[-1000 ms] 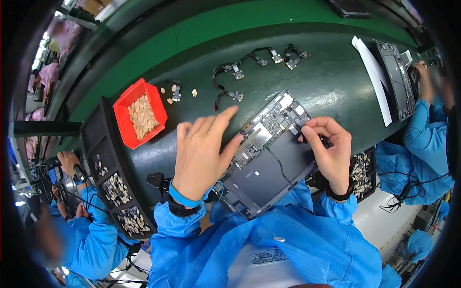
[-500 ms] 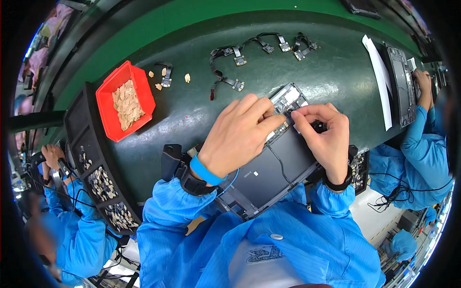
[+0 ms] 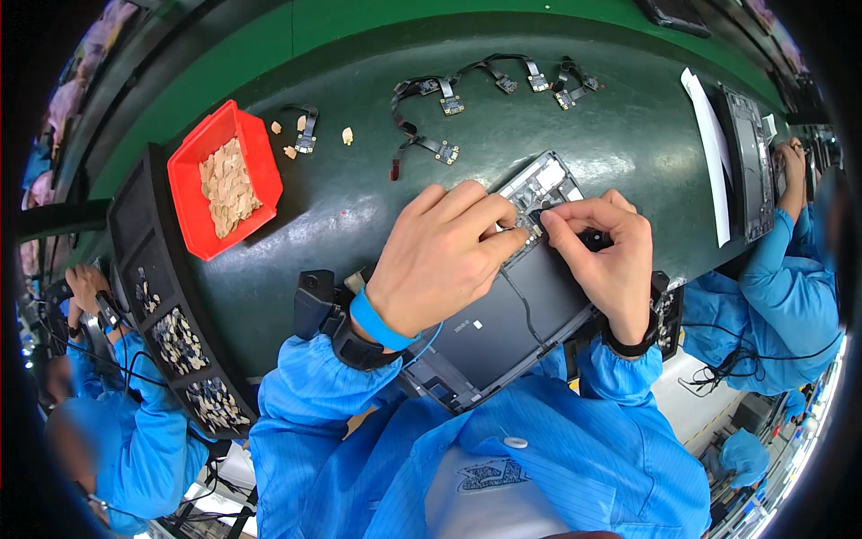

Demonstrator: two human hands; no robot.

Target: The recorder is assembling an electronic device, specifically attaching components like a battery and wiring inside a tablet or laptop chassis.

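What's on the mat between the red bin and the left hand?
Head view: only bare green mat separates the red bin from the left hand.

Dark green workbench, brighter green strip along far edge; pale floor below right.

A dark grey open device lies flat and tilted on the near counter edge, its far right end showing a circuit board and a thin black cable crossing its panel.
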